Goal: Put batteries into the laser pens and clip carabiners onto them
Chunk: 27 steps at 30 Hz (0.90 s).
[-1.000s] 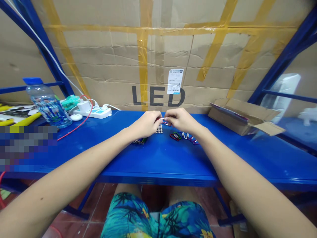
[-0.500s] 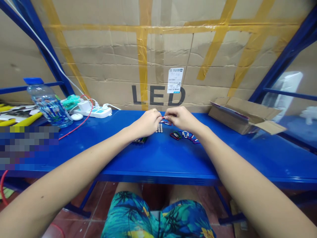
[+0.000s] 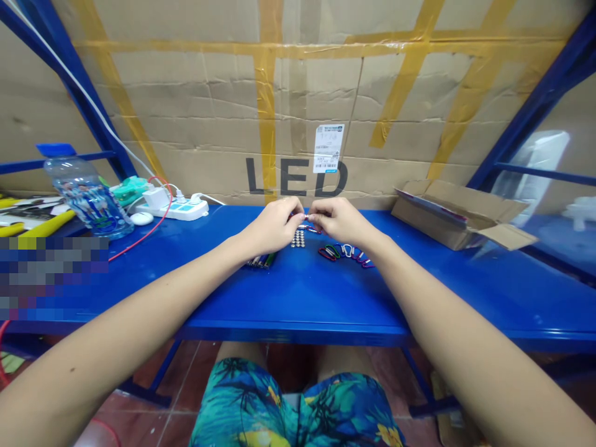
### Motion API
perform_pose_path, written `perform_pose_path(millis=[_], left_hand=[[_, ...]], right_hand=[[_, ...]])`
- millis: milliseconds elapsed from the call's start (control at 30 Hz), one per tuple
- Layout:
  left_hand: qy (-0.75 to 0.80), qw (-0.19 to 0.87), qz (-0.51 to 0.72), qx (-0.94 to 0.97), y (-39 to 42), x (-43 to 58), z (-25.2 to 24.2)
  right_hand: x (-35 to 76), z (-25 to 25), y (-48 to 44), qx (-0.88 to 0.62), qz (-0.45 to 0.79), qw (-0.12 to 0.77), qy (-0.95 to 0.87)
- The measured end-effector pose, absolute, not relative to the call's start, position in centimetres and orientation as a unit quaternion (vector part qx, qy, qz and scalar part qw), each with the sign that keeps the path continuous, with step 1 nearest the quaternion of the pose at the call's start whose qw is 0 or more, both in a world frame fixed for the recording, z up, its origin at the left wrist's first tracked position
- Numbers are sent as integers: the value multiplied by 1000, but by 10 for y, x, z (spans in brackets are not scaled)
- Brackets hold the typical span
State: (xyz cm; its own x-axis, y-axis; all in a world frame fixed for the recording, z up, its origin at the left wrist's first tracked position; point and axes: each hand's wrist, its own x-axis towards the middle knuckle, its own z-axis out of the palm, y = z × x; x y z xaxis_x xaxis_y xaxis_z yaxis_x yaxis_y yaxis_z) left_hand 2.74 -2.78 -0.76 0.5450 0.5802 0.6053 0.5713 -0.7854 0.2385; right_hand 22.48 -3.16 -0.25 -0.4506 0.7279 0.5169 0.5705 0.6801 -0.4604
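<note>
Above the far middle of the blue table [image 3: 298, 298], my left hand [image 3: 278, 223] and my right hand [image 3: 339, 220] meet fingertip to fingertip. Both pinch a small red-and-silver piece [image 3: 306, 217], mostly covered by the fingers. Just below it, small round silver pieces like button cells [image 3: 298, 238] lie in rows. A slim red-and-blue item [image 3: 313, 230] rests partly behind my right fingers. Under my left wrist lie several dark and green tubes [image 3: 263, 260], partly hidden. Coloured carabiners [image 3: 347, 251] form a curved row beside my right wrist.
An opened cardboard box [image 3: 447, 217] stands at the right. On the left are a water bottle [image 3: 90, 195], a white power strip [image 3: 186, 210], a red cable [image 3: 151, 234] and yellow-handled tools [image 3: 49, 225]. A large taped carton [image 3: 209, 124] walls off the back.
My left fingers have shifted and bent more around the small piece, with the thumb now lower. The right hand keeps its pinch almost in place. The view has moved slightly.
</note>
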Motion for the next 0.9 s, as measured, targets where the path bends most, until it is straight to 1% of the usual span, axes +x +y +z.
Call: perform_pose_path(millis=[133,233,300,367,533,667,800,900], left_hand=[[356,-18,297,886,-25,29,-6],[365,11,283,887,-26,28,-7],[365,40,290,884,-28,27,-7],[354,48,303,883,-29,26,-8],[312,0,343,886,-28,24,-13],[293,-13,361,885,-30,25,-13],[319,-23,361,876,-32,29,-10],[344,-37,324,880,-30,32,-9]], right_hand=[[224,-4,-32,-379,72,362,-849],[223,-5,-33,-375,62,352,-855],[223,-5,-34,-376,61,352,-855],[224,-5,-34,-379,62,352,-854],[224,-4,-32,-379,97,349,-851],[222,-4,-33,-377,137,359,-843],[223,-2,-34,-383,117,370,-839],[223,-2,-34,-378,88,370,-844]])
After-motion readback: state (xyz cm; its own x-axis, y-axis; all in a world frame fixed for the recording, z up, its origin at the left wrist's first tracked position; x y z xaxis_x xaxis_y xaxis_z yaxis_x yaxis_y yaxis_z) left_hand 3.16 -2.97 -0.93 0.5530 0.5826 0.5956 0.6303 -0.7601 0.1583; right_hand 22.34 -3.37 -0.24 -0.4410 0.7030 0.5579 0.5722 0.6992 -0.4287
